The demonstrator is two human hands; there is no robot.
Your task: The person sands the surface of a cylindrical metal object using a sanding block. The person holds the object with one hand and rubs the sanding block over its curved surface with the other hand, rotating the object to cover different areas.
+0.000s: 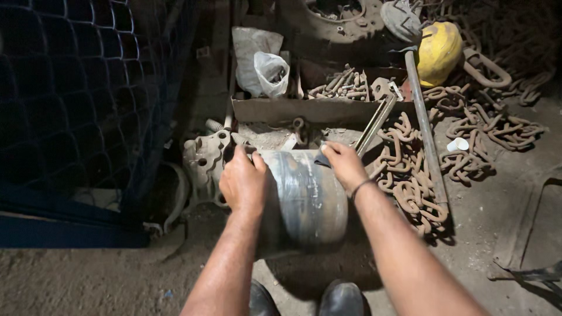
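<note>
2 hands [243,181] [344,164] on drum [304,199], perhaps gripping
</note>
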